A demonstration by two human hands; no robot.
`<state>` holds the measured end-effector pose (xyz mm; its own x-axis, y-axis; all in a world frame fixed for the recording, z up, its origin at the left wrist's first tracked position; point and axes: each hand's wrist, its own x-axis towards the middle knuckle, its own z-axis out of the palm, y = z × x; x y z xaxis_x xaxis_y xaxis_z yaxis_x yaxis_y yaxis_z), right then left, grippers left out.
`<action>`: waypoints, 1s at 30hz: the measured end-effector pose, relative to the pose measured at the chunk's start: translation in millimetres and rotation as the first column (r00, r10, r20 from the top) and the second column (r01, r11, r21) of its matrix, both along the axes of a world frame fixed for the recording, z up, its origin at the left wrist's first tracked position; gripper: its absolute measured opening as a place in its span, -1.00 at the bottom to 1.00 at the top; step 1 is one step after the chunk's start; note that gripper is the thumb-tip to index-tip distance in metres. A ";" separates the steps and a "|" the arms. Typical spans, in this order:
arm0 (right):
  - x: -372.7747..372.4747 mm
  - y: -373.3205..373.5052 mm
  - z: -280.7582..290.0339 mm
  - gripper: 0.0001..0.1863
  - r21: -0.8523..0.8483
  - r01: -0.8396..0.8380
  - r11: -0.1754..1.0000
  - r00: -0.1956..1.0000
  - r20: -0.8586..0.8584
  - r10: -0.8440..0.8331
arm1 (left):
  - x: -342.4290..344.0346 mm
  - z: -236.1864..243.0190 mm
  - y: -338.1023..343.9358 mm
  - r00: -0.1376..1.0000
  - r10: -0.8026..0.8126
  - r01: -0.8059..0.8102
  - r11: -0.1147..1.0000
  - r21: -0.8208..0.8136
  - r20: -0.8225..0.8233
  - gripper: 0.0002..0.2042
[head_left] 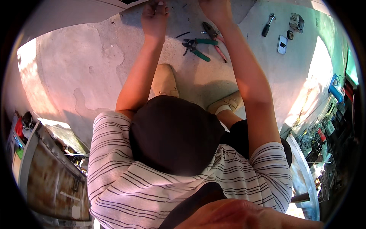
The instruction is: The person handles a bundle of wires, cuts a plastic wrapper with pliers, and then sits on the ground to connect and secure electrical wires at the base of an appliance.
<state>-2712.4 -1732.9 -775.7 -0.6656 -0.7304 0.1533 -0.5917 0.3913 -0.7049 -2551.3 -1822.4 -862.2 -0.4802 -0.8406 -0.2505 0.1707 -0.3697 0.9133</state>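
Note:
My left hand (155, 20) reaches to the top edge of the view, under the pale curved edge of a large panel (76, 18). Its fingers are curled together; whatever they hold, if anything, I cannot make out. My right hand (216, 10) is at the top edge too, with its fingers cut off by the frame. On the concrete between my forearms lies a cutting tool with green handles (206, 41), its dark jaws pointing left. Beside it, partly behind my right forearm, are red-handled pliers (209, 30) with dark jaws.
Right of my right arm lie a ratchet wrench (268, 25), a boxy metal part (297, 23), a small black ring (290, 35) and a silver oblong object (282, 45). My shoes (164, 81) rest on the concrete floor. Cluttered parts (320, 133) line the right side; a rusty panel (53, 175) stands left.

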 end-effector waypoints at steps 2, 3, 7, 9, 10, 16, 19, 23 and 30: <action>-7.7 13.7 -3.5 -0.82 -0.046 0.046 0.998 0.993 0.115 -0.040 | 11.0 -0.1 4.8 0.995 -0.012 0.006 0.998 0.062 0.100 -0.82; -25.1 30.9 -12.4 -0.81 -0.089 0.062 0.994 0.979 0.200 -0.043 | 10.1 3.1 12.9 0.990 -0.035 0.020 0.994 0.107 0.136 -0.82; -49.5 89.9 -57.6 -0.77 0.074 0.143 0.987 0.887 0.433 -0.161 | 31.8 -12.8 22.5 0.966 -0.122 0.121 0.992 0.015 0.227 -0.79; -8.7 93.1 -48.3 -0.84 0.224 0.000 0.975 0.926 0.367 -0.085 | 46.4 -12.1 25.8 0.921 -0.172 0.189 0.982 -0.017 0.349 -0.78; 8.8 92.0 -44.9 -0.87 0.303 -0.061 0.951 0.943 0.329 -0.045 | 49.9 -10.2 27.6 0.894 -0.198 0.228 0.973 -0.026 0.401 -0.78; 53.8 83.7 -96.3 -0.94 0.403 -0.212 0.890 0.966 -0.050 0.252 | 42.4 -8.3 32.5 0.887 -0.202 0.230 0.973 -0.017 0.416 -0.77; 54.9 80.1 -107.5 -0.95 0.399 -0.243 0.884 0.943 -0.117 0.312 | 38.8 4.0 33.9 0.766 -0.279 0.425 0.896 -0.130 0.579 -0.77; 55.5 77.2 -107.3 -0.93 0.401 -0.243 0.883 0.948 -0.094 0.304 | 38.5 4.7 44.5 0.722 -0.239 0.538 0.784 -0.310 0.649 -0.78; 66.9 56.9 -63.8 -0.93 0.188 -0.179 0.966 0.964 0.228 0.135 | 38.5 15.0 39.4 0.774 -0.216 0.573 0.639 -0.513 0.595 -0.79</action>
<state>-2645.5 -1675.9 -839.6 -0.5409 -0.8290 -0.1422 -0.5034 0.4544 -0.7349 -2512.8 -1783.0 -847.2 -0.7854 -0.6189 -0.0094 -0.3260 0.4008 0.8562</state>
